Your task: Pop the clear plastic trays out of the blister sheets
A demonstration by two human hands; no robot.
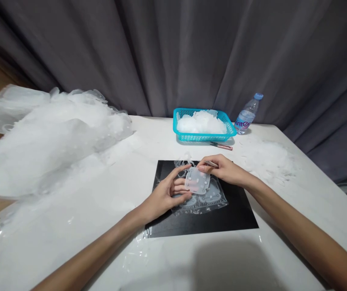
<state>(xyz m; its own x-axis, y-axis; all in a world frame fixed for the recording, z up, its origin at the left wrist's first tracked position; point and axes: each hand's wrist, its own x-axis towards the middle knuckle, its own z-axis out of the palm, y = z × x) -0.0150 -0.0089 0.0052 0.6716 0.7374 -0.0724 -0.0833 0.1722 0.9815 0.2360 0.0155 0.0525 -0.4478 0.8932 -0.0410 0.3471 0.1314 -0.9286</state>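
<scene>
A small translucent plastic piece (197,180), squarish with rounded corners and small round marks, is raised over a black mat (240,212). My right hand (218,166) pinches its upper edge between thumb and fingers; a thin pale tool (211,164), its kind unclear, also lies in that hand. My left hand (169,190) is at the piece's left side with fingers spread, some of them behind it; whether they touch it I cannot tell. Beneath both hands lies a clear molded sheet (211,198) with similar shapes, partly covered. Looped clear scrap (184,159) sits at the mat's back edge.
A turquoise basket (204,137) of translucent pieces stands at the back, with pink-handled snips (222,146) before it. Right of it is a water bottle (248,115). A big heap of translucent sheets (49,141) covers the left; small scraps (270,161) lie right.
</scene>
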